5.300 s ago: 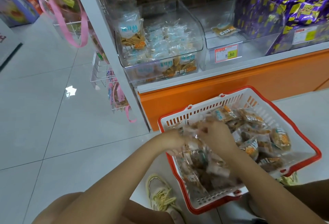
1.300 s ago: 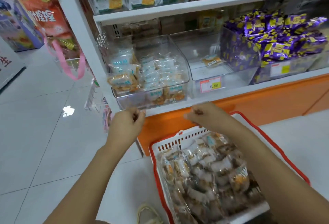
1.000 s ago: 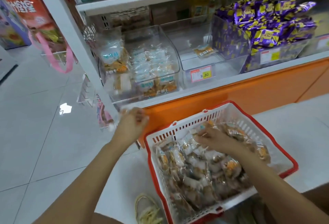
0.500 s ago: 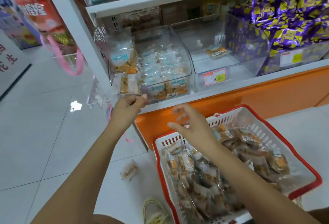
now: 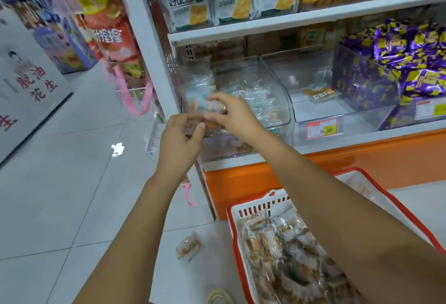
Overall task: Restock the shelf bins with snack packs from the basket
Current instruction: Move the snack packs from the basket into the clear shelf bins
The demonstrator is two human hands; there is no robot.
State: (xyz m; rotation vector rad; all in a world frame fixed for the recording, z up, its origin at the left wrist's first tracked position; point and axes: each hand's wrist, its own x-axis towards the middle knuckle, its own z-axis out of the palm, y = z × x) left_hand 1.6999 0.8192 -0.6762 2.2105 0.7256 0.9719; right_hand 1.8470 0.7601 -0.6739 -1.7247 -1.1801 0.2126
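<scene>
A red and white basket (image 5: 255, 209) full of clear-wrapped snack packs (image 5: 284, 255) stands on the floor at lower right. A clear shelf bin (image 5: 277, 101) on the bottom shelf holds several of the same packs. My right hand (image 5: 231, 113) pinches a snack pack (image 5: 208, 105) at the bin's front left corner. My left hand (image 5: 178, 139) is just below it, its thumb and fingers curled on the packs at the bin's left edge. One snack pack (image 5: 188, 247) lies on the floor left of the basket.
A second clear bin (image 5: 321, 110) with one pack and an 8.80 price tag (image 5: 322, 128) sits to the right, then a bin of purple packs (image 5: 398, 67). The white shelf post (image 5: 149, 45) stands left. Bags with pink handles (image 5: 135, 96) hang there. Tiled floor lies left.
My right hand rose from above the basket to the bin's front left corner and now pinches a pack. My left hand stayed at the bin's left edge. A pack lies fallen on the floor.
</scene>
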